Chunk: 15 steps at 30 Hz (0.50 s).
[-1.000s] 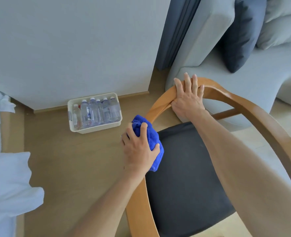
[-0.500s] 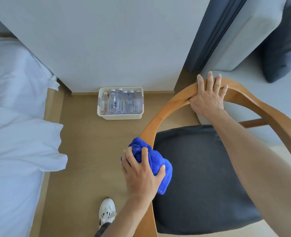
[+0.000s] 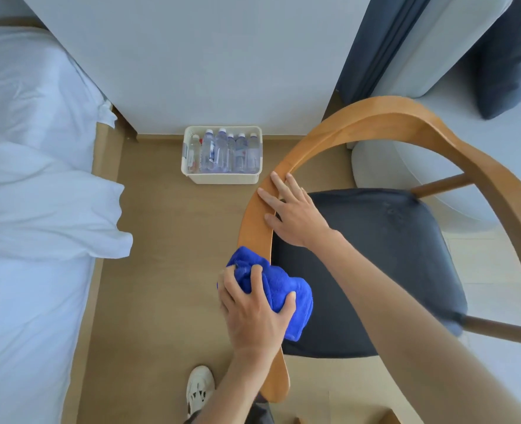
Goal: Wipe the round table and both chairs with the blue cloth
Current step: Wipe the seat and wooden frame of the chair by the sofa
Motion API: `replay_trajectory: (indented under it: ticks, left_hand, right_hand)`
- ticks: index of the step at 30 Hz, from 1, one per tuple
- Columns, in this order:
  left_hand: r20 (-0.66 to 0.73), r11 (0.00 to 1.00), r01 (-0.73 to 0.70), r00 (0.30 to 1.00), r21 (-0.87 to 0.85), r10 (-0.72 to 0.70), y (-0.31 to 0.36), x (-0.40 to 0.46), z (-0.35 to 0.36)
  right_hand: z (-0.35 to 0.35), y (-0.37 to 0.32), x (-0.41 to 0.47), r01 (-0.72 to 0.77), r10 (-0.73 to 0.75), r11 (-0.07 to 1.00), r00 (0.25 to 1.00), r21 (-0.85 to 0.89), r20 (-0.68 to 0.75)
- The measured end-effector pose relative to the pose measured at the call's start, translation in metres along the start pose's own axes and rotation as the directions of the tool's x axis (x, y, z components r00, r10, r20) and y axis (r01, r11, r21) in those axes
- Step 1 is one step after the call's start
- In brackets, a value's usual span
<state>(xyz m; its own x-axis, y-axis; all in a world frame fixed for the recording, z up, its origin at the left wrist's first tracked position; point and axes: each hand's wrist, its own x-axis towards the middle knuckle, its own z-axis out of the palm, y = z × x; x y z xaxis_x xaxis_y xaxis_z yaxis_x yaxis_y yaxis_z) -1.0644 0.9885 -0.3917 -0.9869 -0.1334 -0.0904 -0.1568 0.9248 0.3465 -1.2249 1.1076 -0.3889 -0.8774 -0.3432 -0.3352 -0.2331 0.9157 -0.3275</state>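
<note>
While left hand (image 3: 254, 313) wipes chair (image 3: 254, 231), bottle basket (image 3: 222, 179), bed (image 3: 33, 209) nearby

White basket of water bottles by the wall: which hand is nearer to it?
Right. The right hand rests flat on the curved wooden chair rail, just right of the white basket. The left hand, gripping the blue cloth, sits farther down that rail.

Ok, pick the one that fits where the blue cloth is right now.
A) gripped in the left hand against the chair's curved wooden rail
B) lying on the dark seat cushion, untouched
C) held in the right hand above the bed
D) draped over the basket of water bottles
A: the left hand grips the bunched blue cloth against the curved wooden rail, while the right hand rests flat on the rail further along.
</note>
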Motion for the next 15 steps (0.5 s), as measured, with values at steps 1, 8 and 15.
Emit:
replay_trajectory:
  ticks: [1, 8, 15]
  left_hand:
    - [0.006, 1.0, 0.021, 1.0, -0.014, -0.021, -0.003, -0.017, 0.001]
    - [0.033, 0.988, 0.029, 0.999, -0.151, -0.025, -0.007, -0.119, 0.005]
    - [0.047, 0.982, -0.042, 0.998, -0.187, 0.052, -0.013, -0.093, 0.002]
  right_hand:
    - [0.003, -0.006, -0.002, -0.013, 0.013, 1.0, 1.0, 0.022, 0.002]
    - [0.024, -0.028, -0.029, -0.043, 0.041, 0.995, 0.999, 0.088, 0.023]
    - [0.027, -0.033, -0.055, -0.146, 0.1, 0.876, 0.987, 0.46, 0.123]
